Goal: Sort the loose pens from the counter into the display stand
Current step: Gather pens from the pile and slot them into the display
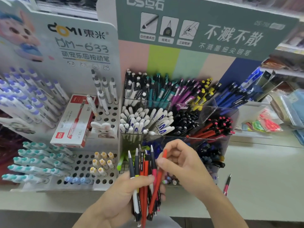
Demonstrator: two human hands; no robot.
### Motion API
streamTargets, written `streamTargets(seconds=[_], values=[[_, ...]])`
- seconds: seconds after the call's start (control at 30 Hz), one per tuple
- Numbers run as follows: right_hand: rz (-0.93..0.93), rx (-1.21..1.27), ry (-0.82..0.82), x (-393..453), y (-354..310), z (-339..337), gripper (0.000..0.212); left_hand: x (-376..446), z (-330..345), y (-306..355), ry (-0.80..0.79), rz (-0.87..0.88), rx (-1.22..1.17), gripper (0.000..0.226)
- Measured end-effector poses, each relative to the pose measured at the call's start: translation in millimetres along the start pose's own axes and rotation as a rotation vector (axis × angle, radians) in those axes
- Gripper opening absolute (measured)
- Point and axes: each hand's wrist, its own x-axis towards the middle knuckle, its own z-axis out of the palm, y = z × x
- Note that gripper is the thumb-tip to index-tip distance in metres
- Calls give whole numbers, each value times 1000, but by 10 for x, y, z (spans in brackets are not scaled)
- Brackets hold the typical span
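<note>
Nearest me: left hand (130, 191) wrapped round a bundle of pens (144, 183), fingers and thumb curled on the barrels approx mid-length. Tips stick up above the fist, back ends hang below it. Mix of red, black, pink, one white-bodied.

Right hand (179, 163) pinches a red pen (158, 180) near its top end, thumb + curled fingers. That pen leans out of the bundle to the right, lower end down among the others by the left palm. I can't tell if the left hand grips it too.

One pink pen (227, 185) lies loose on the counter (263, 186), well right of both hands.

Display stand (213, 112), clear acrylic w/ compartments, sits just behind the hands: white, black, red/pink rows, teal, purple, yellow, blue further back. White peg rack (105, 162) to its left, red pen box (74, 122) lying on it.
</note>
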Motion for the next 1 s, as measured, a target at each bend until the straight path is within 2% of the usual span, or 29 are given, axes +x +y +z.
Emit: streamTargets(seconds=[0.13, 0.3, 0.4, 0.47, 0.67, 0.8, 0.9, 1.0], values=[[54, -38, -71, -32, -63, -70, 21, 12, 65, -4, 41, -49, -28, 26], [83, -184, -84, -41, -11, -23, 24, 129, 61, -56, 91, -184, -137, 36], [97, -211, -86, -57, 2, -16, 28, 100, 66, -73, 87, -169, -116, 43], [89, -234, -76, -54, -1, -13, 22, 61, 68, -93, 59, -131, -78, 41], [36, -173, 3, -27, -29, -92, 7, 41, 106, -96, 39, -46, 18, 27], [13, -96, 61, -102, -129, -255, 16, 62, 115, -122, 39, 28, -35, 26], [-77, -19, 216, -250, -269, -405, 27, 85, 101, -156, 88, 87, -78, 26], [-197, -38, 358, -395, -316, -529, 26, 103, 109, -193, 141, 124, -162, 31]])
